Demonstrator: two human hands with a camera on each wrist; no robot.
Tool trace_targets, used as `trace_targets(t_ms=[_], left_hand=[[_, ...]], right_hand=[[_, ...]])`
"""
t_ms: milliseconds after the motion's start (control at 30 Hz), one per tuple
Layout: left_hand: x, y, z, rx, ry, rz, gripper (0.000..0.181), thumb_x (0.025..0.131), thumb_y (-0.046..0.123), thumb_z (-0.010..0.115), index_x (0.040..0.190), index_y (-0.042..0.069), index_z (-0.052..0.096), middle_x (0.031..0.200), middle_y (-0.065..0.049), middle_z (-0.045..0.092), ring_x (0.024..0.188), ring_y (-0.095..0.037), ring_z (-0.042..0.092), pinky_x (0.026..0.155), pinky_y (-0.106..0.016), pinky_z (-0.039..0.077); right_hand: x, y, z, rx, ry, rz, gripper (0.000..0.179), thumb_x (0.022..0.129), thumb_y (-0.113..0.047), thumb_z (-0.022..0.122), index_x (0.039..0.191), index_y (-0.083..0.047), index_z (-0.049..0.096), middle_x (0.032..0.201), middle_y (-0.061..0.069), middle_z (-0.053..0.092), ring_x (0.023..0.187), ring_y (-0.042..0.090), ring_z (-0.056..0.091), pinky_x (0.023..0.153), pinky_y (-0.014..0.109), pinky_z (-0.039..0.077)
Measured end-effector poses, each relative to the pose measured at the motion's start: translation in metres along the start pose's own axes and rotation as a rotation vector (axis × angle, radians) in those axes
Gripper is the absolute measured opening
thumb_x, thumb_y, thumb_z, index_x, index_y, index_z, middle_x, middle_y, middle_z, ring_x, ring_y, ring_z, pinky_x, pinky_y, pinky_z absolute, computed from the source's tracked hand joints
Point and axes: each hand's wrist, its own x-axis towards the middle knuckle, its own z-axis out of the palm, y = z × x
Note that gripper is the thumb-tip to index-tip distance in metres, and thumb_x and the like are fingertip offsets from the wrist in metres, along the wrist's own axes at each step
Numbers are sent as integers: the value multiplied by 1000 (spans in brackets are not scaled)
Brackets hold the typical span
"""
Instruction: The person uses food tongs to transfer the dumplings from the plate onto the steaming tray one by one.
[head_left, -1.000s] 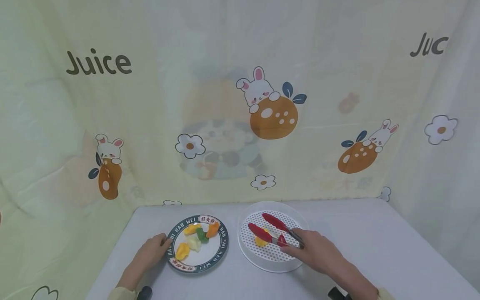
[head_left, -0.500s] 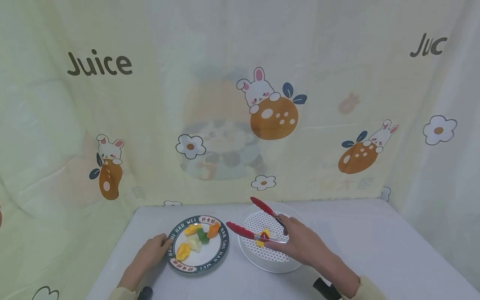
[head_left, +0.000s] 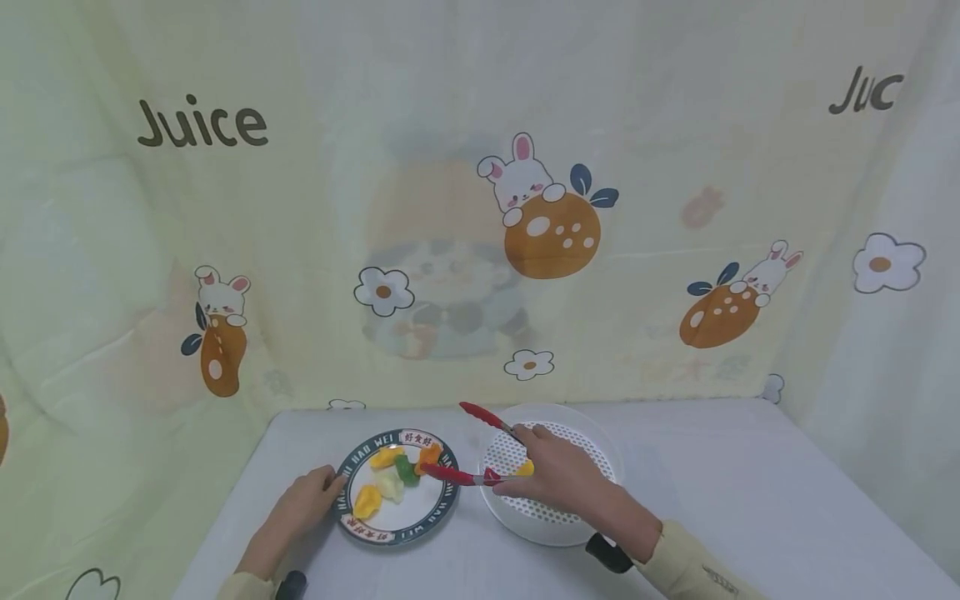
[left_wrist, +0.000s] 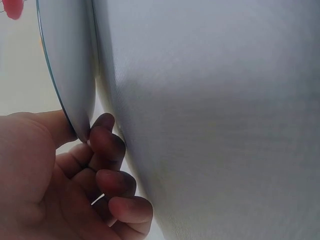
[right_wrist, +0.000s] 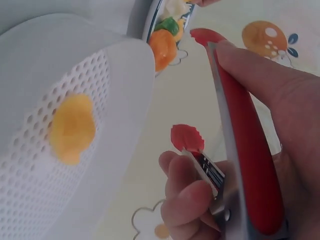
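My left hand [head_left: 303, 504] pinches the left rim of a plate [head_left: 447, 504] with a dark green lettered border, thumb above and fingers beneath. On the plate lie small dumpling-like pieces: an orange one [right_wrist: 163, 49], a green one [head_left: 407, 471], a whitish one [head_left: 389, 485] and two yellow ones, the nearer yellow piece [head_left: 367, 502] at front left. My right hand [head_left: 566, 475] grips red-tipped tongs [head_left: 453, 475], their arms spread with nothing between the tips. One tip overlaps the orange piece in the head view. Another yellow piece [right_wrist: 74, 129] lies in a round white perforated basket [head_left: 551, 533].
Plate and basket stand side by side on a table with a white cloth [head_left: 720, 492]. Behind them hangs a pale curtain [head_left: 622, 333] printed with rabbits, fruit and flowers. The basket's raised wall [right_wrist: 125, 100] stands beside the right hand's tongs.
My right hand has carried the spread tongs leftward from over the basket to the plate's right edge. The yellow piece stays in the basket. The left hand and plate have not moved.
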Motion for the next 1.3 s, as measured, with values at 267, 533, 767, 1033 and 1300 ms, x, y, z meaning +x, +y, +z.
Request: trace_targets(t_ms=[267,533,767,1033,1300], left_hand=[[2,2,0,1,-5,-9,26,104,28,50,90,7,58,75,-5,55,69,-17,51,60,-30,42],[3,1,1,-2,0,1,27,104,29,50,90,8,57,74,-5,55,68,-17,50,59,-29,42],[2,1,1,-3,-3,-11,26,104,28,50,90,8,57,74,-5,55,69,-17,50,59,-29,41],[0,1,0,2,1,-15,26,104,28,50,89,8,57,73,-4,55,68,-17,50,59,-29,41],[-1,2,-1,-3,1,-12,26,104,28,51,89,8,57,74,-5,55,69,-17,50,59,-29,41]], right_hand=[[11,-12,11,-57,-50,-79,82,75,-54,83,141,-16,55,137,12,59,107,26,62,81,47,59],[21,-21,17,-189,-25,-198,67,80,-53,80,131,-12,63,116,5,64,84,15,59,67,31,56],[26,-24,21,-245,-37,-239,60,82,-50,79,127,-12,64,106,3,64,77,13,57,62,27,53],[28,-21,24,-225,-57,-233,52,84,-47,78,123,-14,68,99,-1,65,73,12,53,61,27,51],[24,-16,28,-210,-35,-262,42,86,-45,77,116,-17,71,87,-6,63,68,9,49,57,26,45]])
